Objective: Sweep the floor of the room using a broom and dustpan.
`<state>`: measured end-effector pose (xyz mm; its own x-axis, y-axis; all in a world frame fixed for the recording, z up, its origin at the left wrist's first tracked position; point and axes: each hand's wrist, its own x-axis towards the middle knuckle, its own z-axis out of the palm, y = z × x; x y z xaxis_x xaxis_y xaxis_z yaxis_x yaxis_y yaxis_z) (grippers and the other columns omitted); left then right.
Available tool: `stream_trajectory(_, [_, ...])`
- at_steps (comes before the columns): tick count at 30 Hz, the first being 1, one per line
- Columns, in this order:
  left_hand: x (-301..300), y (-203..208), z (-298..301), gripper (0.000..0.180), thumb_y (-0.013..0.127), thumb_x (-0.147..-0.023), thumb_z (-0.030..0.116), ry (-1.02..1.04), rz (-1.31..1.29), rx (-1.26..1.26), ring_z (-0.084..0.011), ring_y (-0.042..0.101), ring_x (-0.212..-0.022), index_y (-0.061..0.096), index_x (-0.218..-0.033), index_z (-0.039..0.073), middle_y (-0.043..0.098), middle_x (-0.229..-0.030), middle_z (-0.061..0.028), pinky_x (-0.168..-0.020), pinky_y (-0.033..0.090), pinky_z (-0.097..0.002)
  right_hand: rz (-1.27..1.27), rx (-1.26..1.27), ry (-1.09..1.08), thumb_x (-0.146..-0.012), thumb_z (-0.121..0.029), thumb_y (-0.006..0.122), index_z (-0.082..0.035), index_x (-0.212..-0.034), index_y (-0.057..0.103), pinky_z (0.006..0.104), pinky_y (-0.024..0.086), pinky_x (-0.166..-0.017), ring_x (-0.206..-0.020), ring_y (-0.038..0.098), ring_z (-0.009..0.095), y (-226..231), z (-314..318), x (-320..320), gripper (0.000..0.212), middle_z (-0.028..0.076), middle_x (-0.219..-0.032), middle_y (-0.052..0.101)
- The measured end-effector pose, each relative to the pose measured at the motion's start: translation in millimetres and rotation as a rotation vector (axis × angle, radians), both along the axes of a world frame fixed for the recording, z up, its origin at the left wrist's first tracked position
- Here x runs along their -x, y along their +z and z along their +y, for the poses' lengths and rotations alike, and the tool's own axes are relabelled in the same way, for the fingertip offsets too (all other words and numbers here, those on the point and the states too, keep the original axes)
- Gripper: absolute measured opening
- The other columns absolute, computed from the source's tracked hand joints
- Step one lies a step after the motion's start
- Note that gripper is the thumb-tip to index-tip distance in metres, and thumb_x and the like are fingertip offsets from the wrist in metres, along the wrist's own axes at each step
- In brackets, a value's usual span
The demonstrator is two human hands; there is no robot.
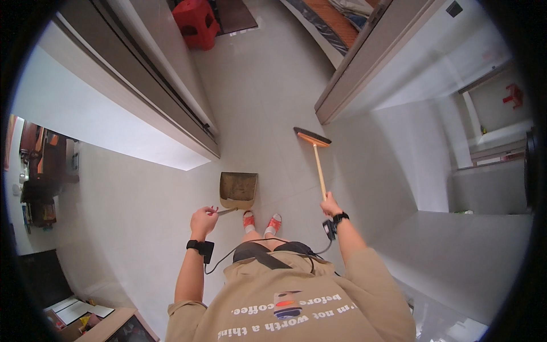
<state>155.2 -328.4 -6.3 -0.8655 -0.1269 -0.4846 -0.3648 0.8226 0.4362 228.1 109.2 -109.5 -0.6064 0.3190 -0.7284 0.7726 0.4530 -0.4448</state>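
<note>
My left hand (203,221) is closed round the handle of a long-handled dustpan (239,191). The tan pan rests on the pale floor just ahead of my feet, its open side facing away from me, and its inside looks dirty. In my right hand (330,206) is the light wooden handle of a broom (319,168). Its orange head with dark bristles touches the floor ahead and to the right, apart from the dustpan. Both wrists carry black straps with small devices joined to a cable.
A doorway opens ahead between a left door frame (212,149) and a right one (322,114). Past it stand a red plastic stool (195,24), a dark mat (236,15) and a bed (325,23). Behind me to the left is a cardboard box (117,325).
</note>
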Motion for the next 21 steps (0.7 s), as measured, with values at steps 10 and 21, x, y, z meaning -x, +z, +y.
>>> stream_trajectory(10, [4, -9, -2, 0.028, 0.057, -0.07, 0.03, -0.085, 0.027, -0.009, -0.0309, 0.06, -0.084, 0.066, -0.084, 0.007, 0.063, -0.088, -0.0149, -0.074, 0.047, -0.0356, -0.179, 0.459, -0.284, -0.074, -0.004, 0.056, -0.005, -0.113, 0.037, 0.0217, 0.03, -0.033, -0.04, 0.038, 0.008, 128, -4, -74, 0.044, 0.003, -0.065, 0.047])
stream_trajectory(21, [-34, -10, -57, 0.028, 0.055, -0.066, 0.026, -0.156, -0.095, -0.118, -0.0299, 0.06, -0.084, 0.064, -0.086, 0.009, 0.063, -0.088, -0.0142, -0.076, 0.047, -0.0353, 0.13, 0.667, -0.315, -0.079, -0.007, 0.05, -0.004, -0.084, 0.043, 0.0188, 0.03, -0.031, -0.039, 0.039, 0.004, 111, 2, -7, 0.009, 0.001, -0.056, 0.045])
